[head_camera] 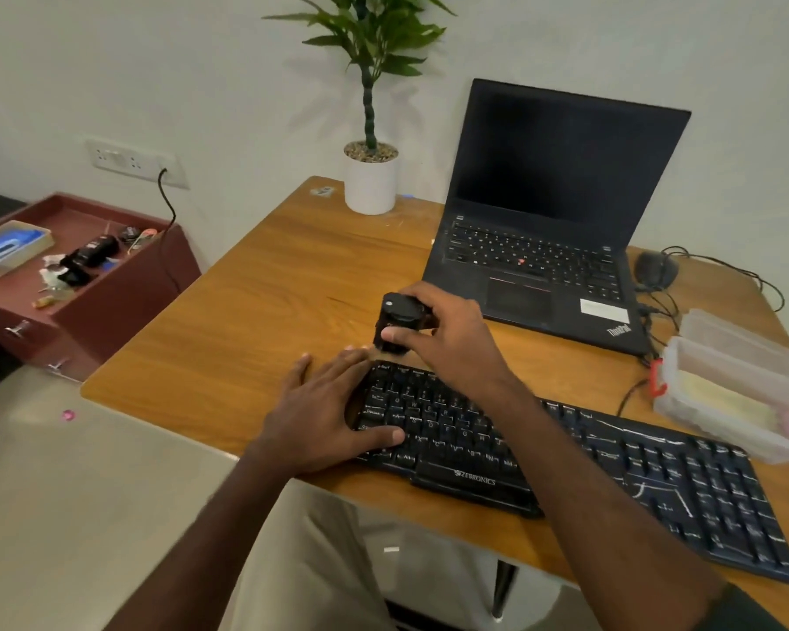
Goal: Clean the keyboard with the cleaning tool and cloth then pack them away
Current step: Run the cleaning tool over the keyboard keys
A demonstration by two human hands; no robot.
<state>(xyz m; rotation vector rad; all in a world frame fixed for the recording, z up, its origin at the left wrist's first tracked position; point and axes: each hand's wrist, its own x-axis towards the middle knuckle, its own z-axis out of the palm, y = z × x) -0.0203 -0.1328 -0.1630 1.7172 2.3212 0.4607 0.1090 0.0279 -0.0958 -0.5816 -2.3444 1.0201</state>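
A black Zebronics keyboard lies along the front edge of the wooden desk. My right hand grips a small black cylindrical cleaning tool just beyond the keyboard's top left corner. My left hand lies flat with straight fingers on the keyboard's left end, thumb on the keys. A clear plastic box with a red clasp stands at the right, with something pale yellow inside; I cannot tell whether it is the cloth.
An open black laptop stands behind the keyboard. A potted plant is at the back, a mouse with cables at the right. A maroon open drawer unit with small items sits left of the desk.
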